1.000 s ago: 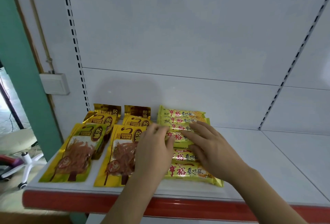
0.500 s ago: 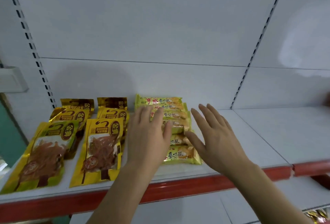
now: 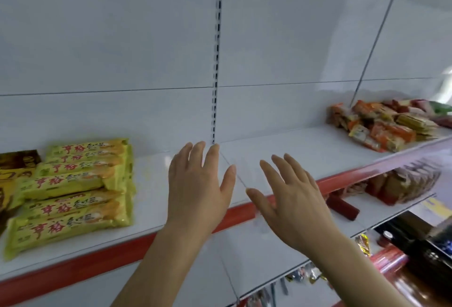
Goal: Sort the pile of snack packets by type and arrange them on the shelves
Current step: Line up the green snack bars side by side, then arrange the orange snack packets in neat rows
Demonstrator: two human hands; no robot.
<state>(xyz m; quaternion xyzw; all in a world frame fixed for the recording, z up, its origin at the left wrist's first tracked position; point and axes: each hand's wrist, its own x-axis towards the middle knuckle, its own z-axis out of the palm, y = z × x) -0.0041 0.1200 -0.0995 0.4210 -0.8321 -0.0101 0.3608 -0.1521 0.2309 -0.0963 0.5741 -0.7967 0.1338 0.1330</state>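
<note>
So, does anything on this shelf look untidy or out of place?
Yes. The mixed snack packets at the right end of the shelf lie in a jumbled heap, unlike the yellow-green bars stacked neatly at the left.

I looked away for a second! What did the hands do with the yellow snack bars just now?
Both hands came off the yellow snack bars and swung right. The left hand and right hand now hover open over bare shelf, holding nothing, toward the mixed snack pile. The view turned right too. The bars stayed stacked in their row.
</note>
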